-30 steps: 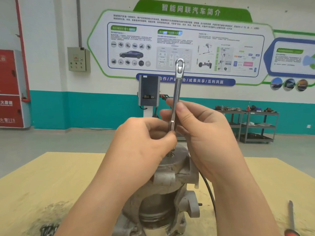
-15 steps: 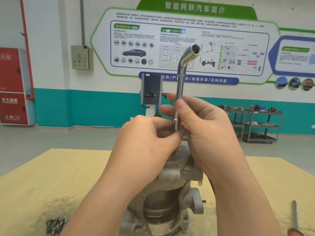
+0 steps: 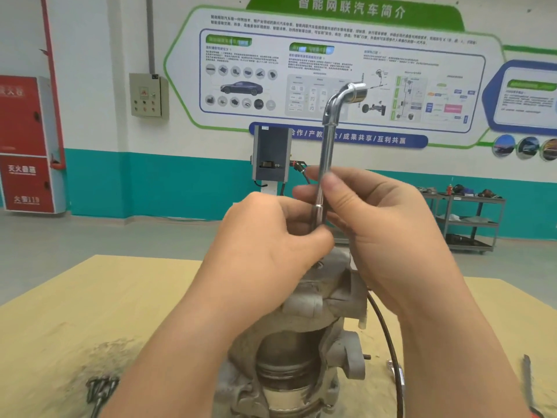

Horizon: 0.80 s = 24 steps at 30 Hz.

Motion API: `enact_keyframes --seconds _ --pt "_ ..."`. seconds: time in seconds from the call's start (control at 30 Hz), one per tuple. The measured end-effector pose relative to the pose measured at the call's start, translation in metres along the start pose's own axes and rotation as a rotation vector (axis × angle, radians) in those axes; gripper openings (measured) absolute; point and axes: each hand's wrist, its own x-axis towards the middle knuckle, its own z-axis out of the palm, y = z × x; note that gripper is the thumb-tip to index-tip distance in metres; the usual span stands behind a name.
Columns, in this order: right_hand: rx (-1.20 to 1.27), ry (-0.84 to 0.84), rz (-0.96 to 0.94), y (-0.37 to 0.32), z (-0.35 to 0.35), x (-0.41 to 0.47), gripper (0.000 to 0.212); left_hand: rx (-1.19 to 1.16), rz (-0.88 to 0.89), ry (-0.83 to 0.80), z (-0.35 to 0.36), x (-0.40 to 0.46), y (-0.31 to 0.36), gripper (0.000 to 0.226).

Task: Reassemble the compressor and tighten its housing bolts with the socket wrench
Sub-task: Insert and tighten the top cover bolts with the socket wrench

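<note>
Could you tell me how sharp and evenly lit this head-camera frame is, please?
Head view: even indoor light; bright glare on the socket wrench; motion blur softens the right hand and poster text; wide-angle bending at the edges.

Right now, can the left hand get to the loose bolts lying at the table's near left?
Probably yes, once freed: the left hand grips the socket wrench, but nothing lies between it and the bolts.
</note>
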Motion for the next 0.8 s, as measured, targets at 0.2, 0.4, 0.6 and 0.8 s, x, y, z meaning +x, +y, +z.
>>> enact_keyframes --seconds 0.2,0.4,0.6,0.8 --pt "0.038 0.071 -0.016 0.0 -0.001 0.0 0.019 -0.096 -0.032 0.001 -0.005 0.003 -0.005 0.026" --pt "-0.02 0.132 -0.044 0.0 0.006 0.0 0.014 -0.079 0.015 0.09 -0.004 0.002 -0.005 0.018" --pt "0.03 -0.025 0.0 -0.002 -0.001 -0.002 0.012 -0.156 0.02 -0.087 -0.01 0.0 -0.006 0.014" --pt "0.056 0.053 -0.02 -0.002 -0.002 -0.001 0.012 -0.104 0.004 0.063 -0.004 0.001 -0.005 0.021"
